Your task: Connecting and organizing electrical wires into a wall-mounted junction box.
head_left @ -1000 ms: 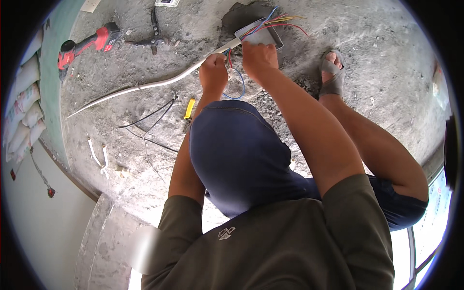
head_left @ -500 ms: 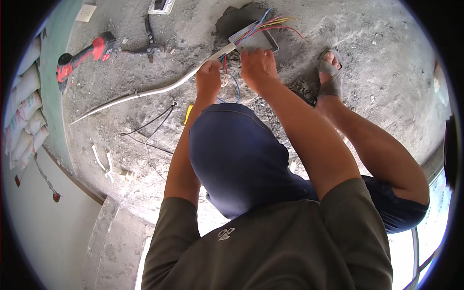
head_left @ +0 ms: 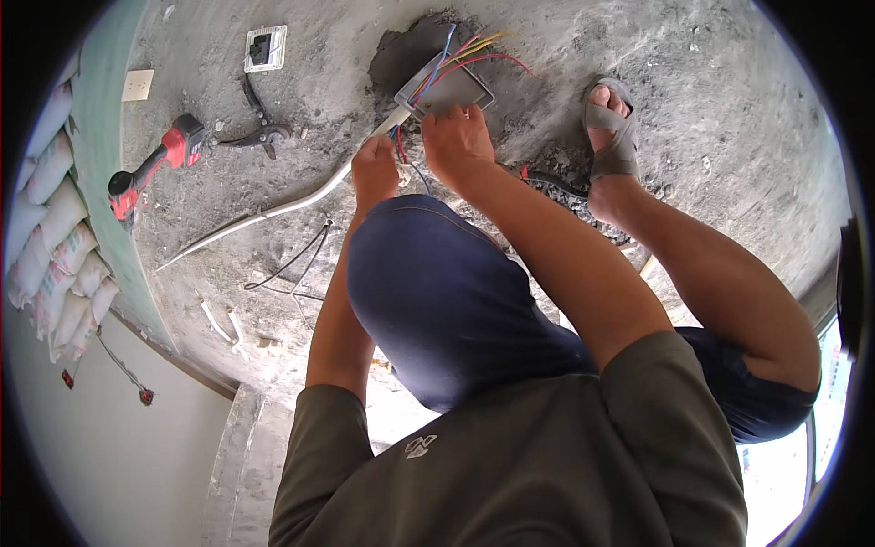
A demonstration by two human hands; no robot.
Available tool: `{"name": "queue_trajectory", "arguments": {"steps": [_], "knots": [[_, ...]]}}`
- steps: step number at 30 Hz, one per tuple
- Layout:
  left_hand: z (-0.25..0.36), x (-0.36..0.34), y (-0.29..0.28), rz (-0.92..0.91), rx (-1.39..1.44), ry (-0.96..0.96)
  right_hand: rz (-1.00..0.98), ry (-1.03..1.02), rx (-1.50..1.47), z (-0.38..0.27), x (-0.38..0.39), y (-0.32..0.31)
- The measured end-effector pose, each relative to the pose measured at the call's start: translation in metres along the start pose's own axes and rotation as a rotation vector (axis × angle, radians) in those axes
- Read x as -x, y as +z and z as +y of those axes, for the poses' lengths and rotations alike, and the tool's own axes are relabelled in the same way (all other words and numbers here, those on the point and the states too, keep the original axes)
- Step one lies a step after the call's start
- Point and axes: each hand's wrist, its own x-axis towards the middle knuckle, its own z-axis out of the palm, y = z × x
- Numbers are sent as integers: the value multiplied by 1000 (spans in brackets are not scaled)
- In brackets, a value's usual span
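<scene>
A grey-white rectangular junction box sits by a dark hole in the rough concrete. Blue, red and yellow wires fan out over its far side. My right hand is closed over the box's near edge, its fingertips hidden from above. Just left of it, my left hand is closed on the long white conduit close to where that meets the box. Short blue and red wires hang between my hands. What else my left fingers may pinch is hidden.
Leftward lie a red-and-black power tool, dark-handled cutters, a socket plate and a white switch frame. Black cables lie below the conduit. Stacked sacks stand far left. My sandalled foot is at right.
The view has tilted, so the box and hands appear slightly farther left and the sacks show more. Both hands keep the same hold beside the box.
</scene>
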Motion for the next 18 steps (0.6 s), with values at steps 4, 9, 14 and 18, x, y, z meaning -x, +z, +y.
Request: {"name": "queue_trajectory", "arguments": {"steps": [4, 9, 14, 18], "knots": [[23, 13, 15, 192, -478, 149, -67, -1, -26, 5, 3, 0], [39, 20, 21, 234, -599, 111, -24, -28, -56, 6, 2, 2], [61, 19, 11, 231, -640, 120, 26, -58, -85, 5, 1, 3], [81, 15, 11, 138, -731, 203, 53, -42, -81, 12, 2, 4]]}}
